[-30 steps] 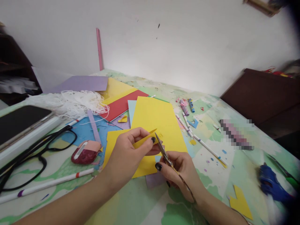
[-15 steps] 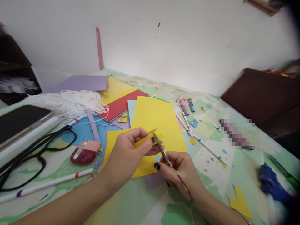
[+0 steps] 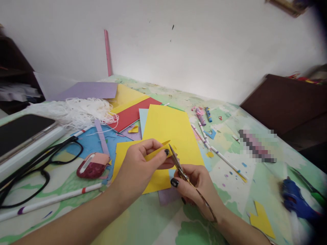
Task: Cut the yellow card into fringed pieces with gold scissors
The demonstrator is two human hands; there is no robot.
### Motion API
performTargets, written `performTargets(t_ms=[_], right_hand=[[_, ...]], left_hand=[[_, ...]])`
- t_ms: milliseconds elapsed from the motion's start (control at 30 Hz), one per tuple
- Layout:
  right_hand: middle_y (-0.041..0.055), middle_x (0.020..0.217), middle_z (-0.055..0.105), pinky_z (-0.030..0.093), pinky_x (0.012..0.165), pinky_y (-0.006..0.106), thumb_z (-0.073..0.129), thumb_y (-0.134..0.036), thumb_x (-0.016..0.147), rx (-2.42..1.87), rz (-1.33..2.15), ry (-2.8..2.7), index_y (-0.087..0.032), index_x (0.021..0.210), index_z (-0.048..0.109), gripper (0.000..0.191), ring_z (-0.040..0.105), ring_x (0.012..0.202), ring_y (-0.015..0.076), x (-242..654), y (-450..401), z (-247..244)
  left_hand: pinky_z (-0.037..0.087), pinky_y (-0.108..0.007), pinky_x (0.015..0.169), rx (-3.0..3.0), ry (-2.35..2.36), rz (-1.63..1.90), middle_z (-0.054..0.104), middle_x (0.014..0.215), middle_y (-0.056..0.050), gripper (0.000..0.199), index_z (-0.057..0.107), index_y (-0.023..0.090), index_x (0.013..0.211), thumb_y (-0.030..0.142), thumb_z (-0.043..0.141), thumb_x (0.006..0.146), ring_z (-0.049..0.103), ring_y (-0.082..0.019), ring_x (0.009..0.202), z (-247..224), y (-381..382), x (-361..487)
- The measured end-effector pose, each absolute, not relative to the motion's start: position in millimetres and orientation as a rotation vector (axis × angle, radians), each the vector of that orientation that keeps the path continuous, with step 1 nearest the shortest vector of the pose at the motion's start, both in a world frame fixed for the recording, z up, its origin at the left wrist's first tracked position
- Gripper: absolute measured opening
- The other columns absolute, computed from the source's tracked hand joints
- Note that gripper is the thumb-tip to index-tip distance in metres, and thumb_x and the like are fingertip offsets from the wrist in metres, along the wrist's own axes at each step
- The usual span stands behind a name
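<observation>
Between thumb and fingers, my left hand (image 3: 143,166) pinches a small folded piece of yellow paper (image 3: 154,153), its pointed tip sticking out past the thumb. My right hand (image 3: 198,187) is closed on a pair of scissors (image 3: 182,173) with gold-coloured handles. Their blades point up and away, with the tips right beside the yellow piece and my left thumb. I cannot make out whether the blades touch the paper. Beneath both hands lie large yellow sheets (image 3: 168,122), with a purple piece (image 3: 167,196) showing at their near edge.
To the left are black glasses (image 3: 43,170), a red-and-pink case (image 3: 93,165), a phone (image 3: 25,131), white string (image 3: 74,110) and a white marker (image 3: 63,196). On the right lie thin white sticks (image 3: 227,161), a blue glue gun (image 3: 296,197) and a yellow scrap (image 3: 263,217). A wall stands behind.
My right hand has shifted the scissors slightly, the handle end moving a little down and right. My left hand keeps its pinch on the yellow piece, nearly still.
</observation>
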State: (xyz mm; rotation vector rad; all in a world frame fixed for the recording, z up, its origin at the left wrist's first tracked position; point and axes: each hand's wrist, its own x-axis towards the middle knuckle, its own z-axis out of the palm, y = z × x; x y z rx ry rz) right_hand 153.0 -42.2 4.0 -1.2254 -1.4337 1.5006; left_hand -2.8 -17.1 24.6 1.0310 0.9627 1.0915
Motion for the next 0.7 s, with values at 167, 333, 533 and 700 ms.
performTargets(t_ms=[167, 333, 533, 700], right_hand=[[-0.0071, 0.044, 0.038, 0.023, 0.036, 0.017, 0.061, -0.032, 0.072, -1.220, 1.490, -1.441, -0.015, 0.061, 0.048, 0.025, 0.030, 0.037, 0.0039, 152.4, -41.2, 3.4], [-0.0072, 0.044, 0.038, 0.022, 0.036, 0.017, 0.059, -0.032, 0.074, -1.251, 1.478, -1.447, -0.015, 0.060, 0.047, 0.024, 0.029, 0.037, 0.0039, 150.9, -41.8, 4.9], [-0.0079, 0.041, 0.036, 0.020, 0.035, 0.017, 0.058, -0.031, 0.075, -1.281, 1.469, -1.453, -0.017, 0.057, 0.044, 0.027, 0.028, 0.036, 0.0035, 150.3, -41.2, 4.8], [-0.0073, 0.042, 0.038, 0.021, 0.034, 0.016, 0.058, -0.030, 0.075, -1.319, 1.450, -1.476, -0.017, 0.057, 0.044, 0.026, 0.030, 0.035, 0.0037, 150.8, -41.4, 0.3]], left_hand=[[0.057, -0.026, 0.073, 1.037, 0.953, 1.092, 0.072, 0.078, -0.001, 0.013, 0.057, 0.015, 0.074, 0.026, 0.060, 0.080, 0.070, -0.016, 0.075, 23.9, -17.4, -2.8], [0.057, -0.025, 0.072, 1.034, 0.966, 1.092, 0.072, 0.078, -0.001, 0.012, 0.056, 0.015, 0.074, 0.025, 0.060, 0.080, 0.070, -0.016, 0.074, 24.8, -17.3, -1.4], [0.057, -0.025, 0.073, 1.043, 0.963, 1.098, 0.072, 0.078, -0.002, 0.012, 0.056, 0.015, 0.074, 0.025, 0.060, 0.080, 0.070, -0.017, 0.076, 25.1, -18.6, -2.5], [0.057, -0.025, 0.073, 1.042, 0.961, 1.096, 0.072, 0.076, -0.001, 0.013, 0.055, 0.015, 0.073, 0.025, 0.060, 0.081, 0.070, -0.016, 0.075, 23.7, -16.9, -1.7]])
